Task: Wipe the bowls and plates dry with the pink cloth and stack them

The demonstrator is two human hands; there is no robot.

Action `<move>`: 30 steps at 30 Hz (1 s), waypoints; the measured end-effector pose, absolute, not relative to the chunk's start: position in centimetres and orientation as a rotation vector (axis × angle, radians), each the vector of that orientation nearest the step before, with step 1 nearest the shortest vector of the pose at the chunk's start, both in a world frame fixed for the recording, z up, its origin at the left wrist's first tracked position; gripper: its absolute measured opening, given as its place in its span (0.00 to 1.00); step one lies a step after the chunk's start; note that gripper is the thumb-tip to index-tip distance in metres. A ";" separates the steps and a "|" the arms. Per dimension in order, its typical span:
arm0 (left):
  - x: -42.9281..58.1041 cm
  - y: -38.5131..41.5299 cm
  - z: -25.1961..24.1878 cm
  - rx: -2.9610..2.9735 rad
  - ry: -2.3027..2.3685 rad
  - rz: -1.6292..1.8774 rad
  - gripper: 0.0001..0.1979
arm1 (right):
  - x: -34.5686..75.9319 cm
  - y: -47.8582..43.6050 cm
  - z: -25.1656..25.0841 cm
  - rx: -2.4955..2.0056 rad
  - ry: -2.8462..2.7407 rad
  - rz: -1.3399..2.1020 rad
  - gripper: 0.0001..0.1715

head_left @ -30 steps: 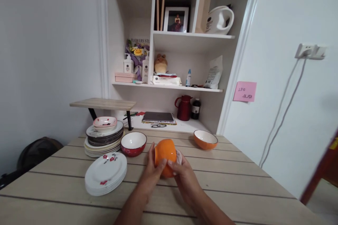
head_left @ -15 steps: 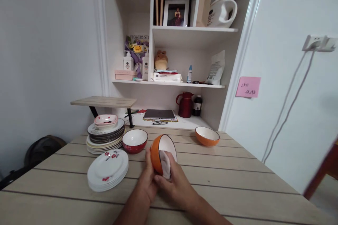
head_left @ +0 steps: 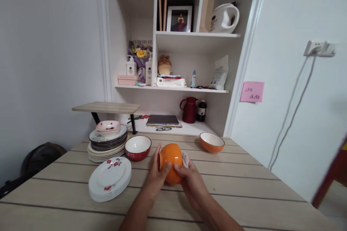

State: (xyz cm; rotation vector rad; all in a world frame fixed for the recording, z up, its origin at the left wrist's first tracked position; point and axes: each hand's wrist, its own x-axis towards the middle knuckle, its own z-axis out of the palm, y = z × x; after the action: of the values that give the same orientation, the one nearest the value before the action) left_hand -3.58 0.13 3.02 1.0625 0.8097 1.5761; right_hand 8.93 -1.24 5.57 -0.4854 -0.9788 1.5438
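Observation:
Both hands hold an orange bowl (head_left: pixel 172 162) above the table, tipped on its side so its glossy outside and foot face me. My left hand (head_left: pixel 156 171) grips it around the foot, thumb on the outer wall. At the other side, my right hand (head_left: pixel 189 175) is closed on the rim with a pale cloth (head_left: pixel 185 159) pressed against it. The bowl's inside is turned out of sight. Behind it to the left stands a red bowl (head_left: pixel 138 148), white inside. A second orange bowl (head_left: pixel 212 142) sits farther back on the right.
White plates (head_left: pixel 110 177) with red flowers are stacked at the left. Behind them rises a taller plate stack (head_left: pixel 108 146) topped by small pink-rimmed dishes (head_left: pixel 108 126), beside a raised wooden stand (head_left: pixel 107 107). A red jug (head_left: pixel 189 110) and laptop (head_left: pixel 163 119) lie beyond the table (head_left: pixel 238 184).
The held bowl has turned from showing its white inside to showing its orange outside. My right hand and the cloth have shifted to the bowl's right side.

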 end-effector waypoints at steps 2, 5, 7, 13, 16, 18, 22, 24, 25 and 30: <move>-3.6 0.0 3.1 1.141 0.834 1.606 0.50 | 9.2 -1.0 5.8 -0.474 -0.866 1.592 0.28; -3.7 -0.5 3.5 1.191 0.707 1.497 0.56 | 9.9 -0.5 5.9 -0.468 -0.750 1.613 0.27; -3.7 -0.8 3.7 1.221 0.666 1.423 0.58 | 10.4 -0.3 6.0 -0.472 -0.703 1.610 0.24; -3.2 -0.8 3.4 1.062 0.575 1.505 0.52 | 10.1 -1.3 6.2 -0.517 -1.075 1.457 0.26; -3.5 -0.6 3.1 0.860 0.526 1.449 0.43 | 9.5 -1.9 6.0 -0.555 -1.493 1.209 0.27; -3.8 -0.6 2.9 0.700 0.555 1.311 0.41 | 9.5 -1.9 5.7 -0.605 -1.754 1.005 0.26; -4.2 -0.4 3.0 0.547 0.582 1.079 0.41 | 9.9 -1.5 5.1 -0.692 -1.953 0.809 0.18; -4.2 -0.5 3.2 0.600 0.555 1.056 0.40 | 10.1 -1.4 5.1 -0.700 -1.893 0.880 0.10; -4.1 -0.5 3.3 0.651 0.545 1.046 0.40 | 10.2 -1.4 5.2 -0.691 -1.813 0.955 0.10; -3.6 -0.7 3.1 0.985 0.630 1.297 0.42 | 10.3 -1.1 6.1 -0.572 -1.157 1.395 0.24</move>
State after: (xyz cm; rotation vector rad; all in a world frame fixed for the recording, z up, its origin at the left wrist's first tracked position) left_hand -3.64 -0.70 3.06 0.9853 0.6298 1.2974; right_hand 10.28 -1.10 6.12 -0.5722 -1.1574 1.3953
